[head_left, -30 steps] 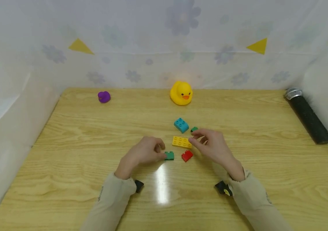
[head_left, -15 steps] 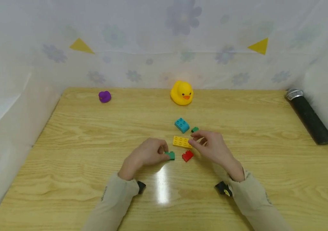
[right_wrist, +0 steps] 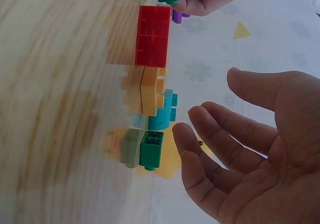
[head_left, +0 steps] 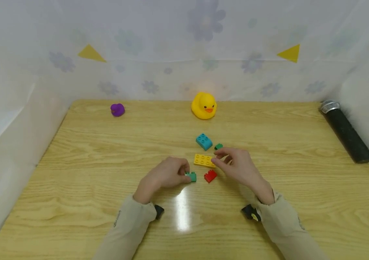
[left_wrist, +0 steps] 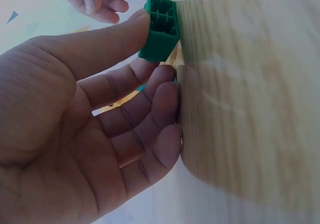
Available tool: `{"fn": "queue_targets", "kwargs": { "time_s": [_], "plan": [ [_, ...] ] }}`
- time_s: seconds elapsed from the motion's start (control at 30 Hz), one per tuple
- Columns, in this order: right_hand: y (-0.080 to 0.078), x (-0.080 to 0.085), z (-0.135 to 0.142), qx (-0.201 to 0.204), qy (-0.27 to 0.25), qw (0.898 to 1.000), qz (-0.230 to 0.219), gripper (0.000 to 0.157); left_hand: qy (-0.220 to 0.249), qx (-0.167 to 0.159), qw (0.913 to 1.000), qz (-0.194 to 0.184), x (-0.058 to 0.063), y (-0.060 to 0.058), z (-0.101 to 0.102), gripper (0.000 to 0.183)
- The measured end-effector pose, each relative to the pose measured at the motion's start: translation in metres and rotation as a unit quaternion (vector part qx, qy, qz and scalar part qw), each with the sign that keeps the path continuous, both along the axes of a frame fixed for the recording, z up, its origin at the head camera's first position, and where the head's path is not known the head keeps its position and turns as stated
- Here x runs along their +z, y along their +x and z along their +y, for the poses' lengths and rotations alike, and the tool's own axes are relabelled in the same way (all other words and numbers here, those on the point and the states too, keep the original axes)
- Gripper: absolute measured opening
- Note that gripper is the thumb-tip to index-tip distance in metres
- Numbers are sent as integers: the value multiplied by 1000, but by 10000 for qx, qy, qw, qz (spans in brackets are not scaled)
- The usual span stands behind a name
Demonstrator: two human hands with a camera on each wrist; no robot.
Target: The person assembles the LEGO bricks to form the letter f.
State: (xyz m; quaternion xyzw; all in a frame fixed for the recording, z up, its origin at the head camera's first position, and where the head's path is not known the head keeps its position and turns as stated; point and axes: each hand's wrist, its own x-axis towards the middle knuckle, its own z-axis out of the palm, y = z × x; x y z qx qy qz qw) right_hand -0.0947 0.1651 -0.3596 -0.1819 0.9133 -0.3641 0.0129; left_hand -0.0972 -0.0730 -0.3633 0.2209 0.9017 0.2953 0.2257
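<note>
My left hand (head_left: 166,174) pinches a green toy building brick (head_left: 192,177) between thumb and index finger, low over the wooden table. In the left wrist view the hollow underside of that green brick (left_wrist: 160,38) faces the camera, and the other fingers curl loosely below. My right hand (head_left: 239,165) hovers with relaxed fingers, holding nothing, beside the right end of a yellow brick (head_left: 202,160). A red brick (head_left: 210,176) lies between the two hands. Past the right fingertips sits a second green brick (head_left: 218,146), and a teal brick (head_left: 204,141) is behind the yellow one.
A yellow rubber duck (head_left: 204,105) stands at the table's back edge, with a small purple duck (head_left: 117,109) farther left. On the right edge lies a black microphone (head_left: 347,131). White flowered cloth (head_left: 168,39) encloses the back and sides of the table (head_left: 83,151).
My left hand has shifted slightly right, its thumb and index finger settling further over the green brick. The right hand and the other bricks stay almost where they were.
</note>
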Motion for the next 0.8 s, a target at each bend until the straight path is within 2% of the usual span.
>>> {"fn": "queue_targets", "kwargs": {
  "time_s": [0.33, 0.6, 0.8],
  "plan": [
    [0, 0, -1, 38, -8, 10000, 42, 22, 206, -114, 9997, -20, -1, 0, 0, 18],
    [1, -1, 0, 25, -9, 10000, -32, 22, 466, -188, 9981, 360, -6, 2, 2, 23],
    [0, 1, 0, -23, -3, 10000, -55, 21, 501, -246, 9979, 333, -5, 1, 3, 23]
  ]
}}
